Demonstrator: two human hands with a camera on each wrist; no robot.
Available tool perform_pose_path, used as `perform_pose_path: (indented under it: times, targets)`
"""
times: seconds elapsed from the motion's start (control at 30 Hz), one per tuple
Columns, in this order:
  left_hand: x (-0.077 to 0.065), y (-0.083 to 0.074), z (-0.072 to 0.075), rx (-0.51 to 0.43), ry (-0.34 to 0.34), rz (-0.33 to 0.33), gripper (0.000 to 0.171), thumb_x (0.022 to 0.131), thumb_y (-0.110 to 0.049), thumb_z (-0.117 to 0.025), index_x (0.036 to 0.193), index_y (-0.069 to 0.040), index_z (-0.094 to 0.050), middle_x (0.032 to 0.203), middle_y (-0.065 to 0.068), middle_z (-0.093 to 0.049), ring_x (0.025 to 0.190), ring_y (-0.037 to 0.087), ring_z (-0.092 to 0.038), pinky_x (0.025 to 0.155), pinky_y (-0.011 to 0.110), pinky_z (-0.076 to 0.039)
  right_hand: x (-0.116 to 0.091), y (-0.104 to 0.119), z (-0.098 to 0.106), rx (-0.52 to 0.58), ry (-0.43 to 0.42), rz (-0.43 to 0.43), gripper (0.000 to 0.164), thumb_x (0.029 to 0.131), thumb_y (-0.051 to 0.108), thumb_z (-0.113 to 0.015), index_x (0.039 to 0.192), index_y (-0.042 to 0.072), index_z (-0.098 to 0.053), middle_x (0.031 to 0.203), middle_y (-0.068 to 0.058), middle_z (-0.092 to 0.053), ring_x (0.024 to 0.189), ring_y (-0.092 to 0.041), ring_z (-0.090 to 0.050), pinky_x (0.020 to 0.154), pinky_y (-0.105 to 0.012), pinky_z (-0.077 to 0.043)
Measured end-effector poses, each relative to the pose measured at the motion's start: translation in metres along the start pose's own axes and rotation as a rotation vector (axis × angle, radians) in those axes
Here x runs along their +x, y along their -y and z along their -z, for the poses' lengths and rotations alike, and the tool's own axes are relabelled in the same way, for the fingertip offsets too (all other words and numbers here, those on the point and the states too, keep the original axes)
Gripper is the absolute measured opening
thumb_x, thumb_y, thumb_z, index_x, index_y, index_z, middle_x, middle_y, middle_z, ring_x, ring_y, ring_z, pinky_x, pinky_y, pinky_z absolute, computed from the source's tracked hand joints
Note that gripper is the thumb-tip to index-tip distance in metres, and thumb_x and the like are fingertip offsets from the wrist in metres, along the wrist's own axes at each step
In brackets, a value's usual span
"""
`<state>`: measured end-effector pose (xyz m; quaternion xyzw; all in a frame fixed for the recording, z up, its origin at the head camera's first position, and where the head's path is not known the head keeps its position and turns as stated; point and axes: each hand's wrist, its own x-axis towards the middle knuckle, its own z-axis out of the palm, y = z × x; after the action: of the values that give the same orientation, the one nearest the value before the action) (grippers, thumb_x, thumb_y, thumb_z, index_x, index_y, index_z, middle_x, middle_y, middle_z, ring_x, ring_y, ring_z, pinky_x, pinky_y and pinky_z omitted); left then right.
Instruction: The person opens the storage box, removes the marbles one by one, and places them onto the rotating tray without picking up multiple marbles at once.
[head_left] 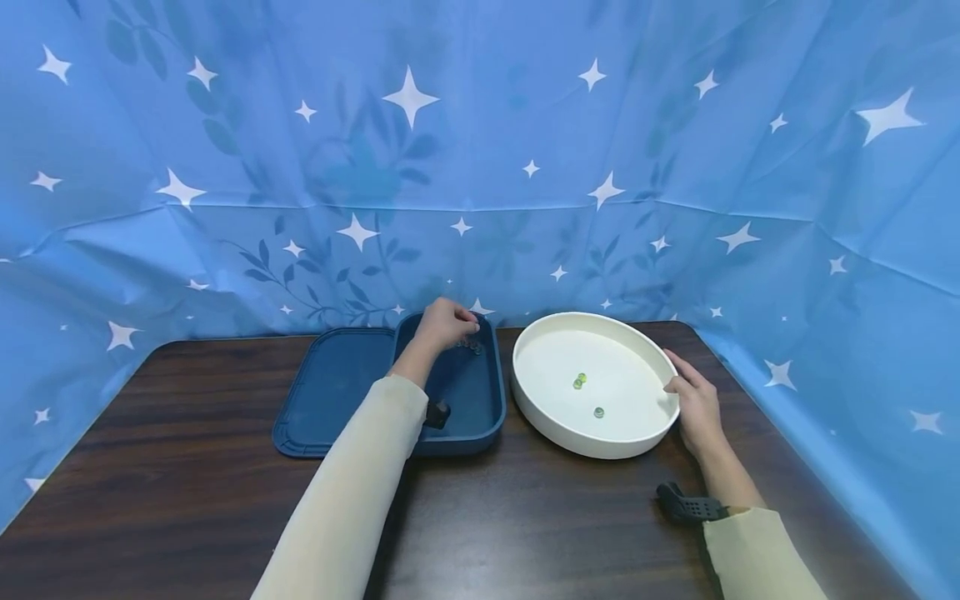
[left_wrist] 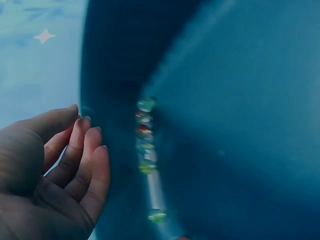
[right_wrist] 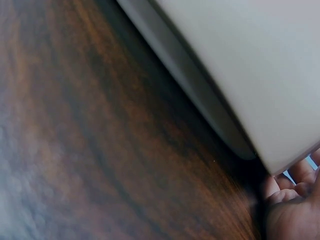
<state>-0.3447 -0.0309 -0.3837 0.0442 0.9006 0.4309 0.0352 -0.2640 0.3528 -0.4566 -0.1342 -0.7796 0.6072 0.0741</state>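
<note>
Small, round, see-through marbles (left_wrist: 144,131), glossy and tinted green, yellow and red, lie in a line along the wall of a deep, smooth, dark-blue box (head_left: 474,400) with rounded corners, just below the left hand (head_left: 442,325). That hand's thumb and fingertips come together over the box's far end; whether a marble is between them cannot be told. Left of that grip is a flat, dark-blue, rounded panel (head_left: 333,387) with a raised edge.

The right hand (head_left: 699,408) clasps a shallow, matte, off-white round tray (head_left: 626,358) by its rim, thumb over the edge. Left of this grip, inside the tray, lie two yellow-green marbles close together and a darker green one. Under both grips is a dark-brown wood-grain table (head_left: 540,525); beyond them hangs a creased blue cloth (head_left: 487,142) printed with white four-pointed stars and leafy sprigs.
</note>
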Motion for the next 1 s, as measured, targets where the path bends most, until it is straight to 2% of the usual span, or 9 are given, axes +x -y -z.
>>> perform_pose_path:
  times: [0.13,0.27,0.43,0.6,0.83,1.0]
  targets:
    - [0.003,0.016,-0.008,-0.013,0.024,0.033,0.017,0.097,-0.017,-0.068,0.106,-0.006,-0.077,0.106,0.013,-0.074,0.087,0.022,-0.070,0.077,0.033,-0.058,-0.001,-0.002,0.000,0.006,0.008,0.003,0.072,0.090,-0.001,-0.036,0.160,0.017,-0.031,0.169,-0.007,-0.023,0.154,-0.032,-0.027,0.122,-0.052,-0.030]
    - [0.006,0.025,-0.015,-0.016,0.055,0.052,0.015,0.095,-0.015,-0.071,0.106,-0.007,-0.077,0.100,0.012,-0.074,0.079,0.017,-0.065,0.069,0.026,-0.055,0.000,-0.002,0.000,0.001,0.007,0.007,0.072,0.090,0.000,-0.036,0.160,0.017,-0.031,0.169,-0.007,-0.022,0.154,-0.033,-0.027,0.121,-0.052,-0.030]
    - [0.008,0.024,-0.018,-0.010,0.079,0.045,0.015,0.096,-0.014,-0.070,0.106,-0.006,-0.077,0.098,0.011,-0.073,0.079,0.017,-0.064,0.073,0.028,-0.055,0.001,-0.001,0.000,-0.011,0.004,0.008,0.072,0.090,0.001,-0.036,0.160,0.018,-0.032,0.169,-0.007,-0.023,0.153,-0.033,-0.029,0.120,-0.051,-0.033]
    - [0.008,0.023,-0.019,0.015,0.110,0.047,0.016,0.097,-0.014,-0.069,0.108,-0.004,-0.077,0.092,0.010,-0.069,0.076,0.017,-0.061,0.069,0.026,-0.051,0.002,-0.001,0.001,-0.015,0.004,0.017,0.072,0.090,0.000,-0.035,0.160,0.018,-0.032,0.169,-0.007,-0.024,0.153,-0.033,-0.030,0.119,-0.049,-0.035]
    - [0.007,0.022,-0.018,0.054,0.129,0.057,0.015,0.097,-0.013,-0.068,0.107,-0.005,-0.077,0.093,0.009,-0.068,0.077,0.017,-0.060,0.067,0.025,-0.048,0.002,-0.002,0.001,-0.026,0.007,0.015,0.071,0.091,0.001,-0.036,0.160,0.019,-0.032,0.169,-0.007,-0.024,0.153,-0.032,-0.031,0.114,-0.033,-0.040]
    - [0.007,0.024,-0.020,0.094,0.147,0.032,0.016,0.097,-0.015,-0.069,0.106,-0.005,-0.077,0.099,0.011,-0.071,0.080,0.018,-0.061,0.071,0.027,-0.052,0.003,-0.003,0.001,-0.031,0.000,0.009,0.071,0.091,0.001,-0.036,0.159,0.019,-0.033,0.169,-0.008,-0.024,0.152,-0.032,-0.031,0.112,-0.030,-0.042]
